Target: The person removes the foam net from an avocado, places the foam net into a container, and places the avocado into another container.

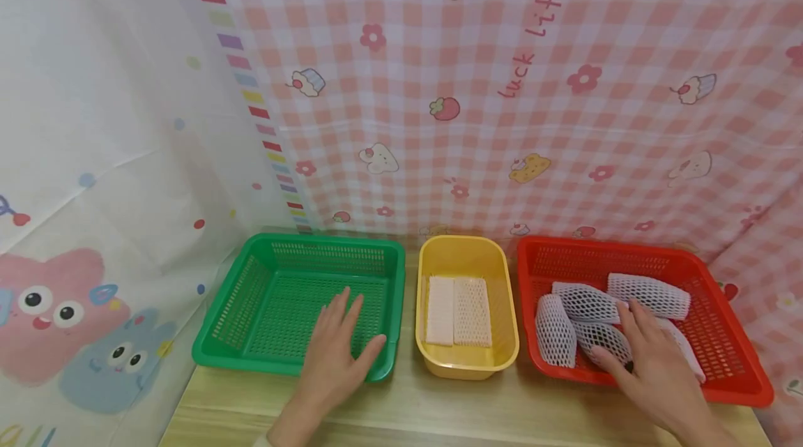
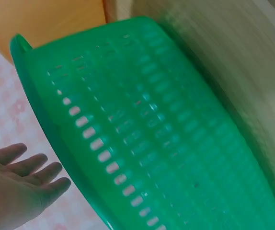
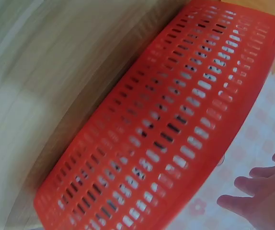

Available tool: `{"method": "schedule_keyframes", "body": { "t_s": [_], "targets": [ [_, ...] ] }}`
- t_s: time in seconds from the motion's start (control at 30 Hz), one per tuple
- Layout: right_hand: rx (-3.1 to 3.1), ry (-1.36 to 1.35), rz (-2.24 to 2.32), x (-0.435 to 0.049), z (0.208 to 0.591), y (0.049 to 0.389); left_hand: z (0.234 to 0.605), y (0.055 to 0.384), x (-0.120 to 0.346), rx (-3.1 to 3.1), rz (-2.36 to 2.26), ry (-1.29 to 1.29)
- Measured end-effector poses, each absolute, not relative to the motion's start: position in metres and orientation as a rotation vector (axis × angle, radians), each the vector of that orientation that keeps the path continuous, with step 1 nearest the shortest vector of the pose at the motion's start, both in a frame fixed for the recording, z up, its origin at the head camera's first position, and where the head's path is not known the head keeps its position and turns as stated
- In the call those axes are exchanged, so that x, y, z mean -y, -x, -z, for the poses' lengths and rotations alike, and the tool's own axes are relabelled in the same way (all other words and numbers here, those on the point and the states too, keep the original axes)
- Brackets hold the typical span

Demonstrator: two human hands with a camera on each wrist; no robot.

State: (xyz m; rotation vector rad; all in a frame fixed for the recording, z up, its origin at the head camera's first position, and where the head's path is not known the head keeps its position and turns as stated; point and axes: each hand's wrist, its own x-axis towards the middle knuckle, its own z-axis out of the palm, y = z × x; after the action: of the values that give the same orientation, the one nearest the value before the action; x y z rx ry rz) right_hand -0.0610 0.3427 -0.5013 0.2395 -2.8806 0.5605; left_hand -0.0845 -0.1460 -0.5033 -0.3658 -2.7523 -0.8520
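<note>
Over the front right of the green basket (image 1: 314, 241) my left hand (image 1: 339, 349) hovers with its fingers spread and nothing in them; nothing else lies in that basket. My right hand (image 1: 659, 367) reaches over the red basket (image 1: 734, 321), fingers extended above several things wrapped in white foam netting. One netted piece (image 1: 555, 332) stands at the basket's left side, another (image 1: 649, 296) lies at the back right. Dark content shows through the mesh of the middle netted pieces (image 1: 586, 302). In the wrist views, both hands appear above the basket rims.
Between the baskets stands a yellow bin (image 1: 502, 335) with two flat stacks of foam netting, a pinkish one (image 1: 440, 311) and a cream one (image 1: 472, 311). All three containers sit on a wooden table (image 1: 401, 419). A pink checked cloth (image 1: 408, 84) hangs close behind.
</note>
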Motion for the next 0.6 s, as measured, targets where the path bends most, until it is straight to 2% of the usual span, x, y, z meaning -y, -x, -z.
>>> {"method": "schedule_keyframes", "body": {
  "t_s": [0.6],
  "targets": [
    [3.001,-0.210,-0.584,-0.302,0.506,0.094,0.508,0.084,0.097,2.608,1.084,0.374]
  ]
}}
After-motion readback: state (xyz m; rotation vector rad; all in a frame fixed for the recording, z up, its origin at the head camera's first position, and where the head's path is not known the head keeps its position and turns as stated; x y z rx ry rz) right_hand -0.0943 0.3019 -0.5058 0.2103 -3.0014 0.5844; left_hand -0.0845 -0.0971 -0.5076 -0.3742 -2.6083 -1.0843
